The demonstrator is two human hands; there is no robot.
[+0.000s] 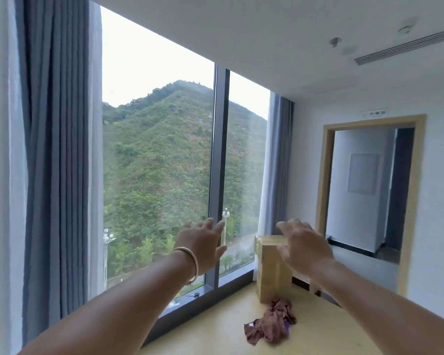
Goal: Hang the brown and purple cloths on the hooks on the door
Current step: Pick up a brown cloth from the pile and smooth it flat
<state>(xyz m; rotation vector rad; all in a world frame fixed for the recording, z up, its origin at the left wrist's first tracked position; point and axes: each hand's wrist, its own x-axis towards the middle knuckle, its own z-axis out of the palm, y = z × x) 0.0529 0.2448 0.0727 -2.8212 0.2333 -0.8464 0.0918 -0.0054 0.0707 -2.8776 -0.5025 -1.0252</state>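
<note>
Brown cloth [272, 325]: crumpled heap on the yellow surface [215, 334], near the wooden block [271, 272]. Purple cloth [288, 328]: mostly buried beneath it, slivers showing at the heap's edges. Left hand [203, 243]: raised above the surface, fingers spread, holding nothing. Right hand [304, 248]: likewise raised, fingers loose, empty, in front of the block. Door hooks: not in view; open doorway [369, 190] at right. Step in hand, as judged: pickup. Advice: lower both hands, gather both cloths together, separate them before hanging.
</note>
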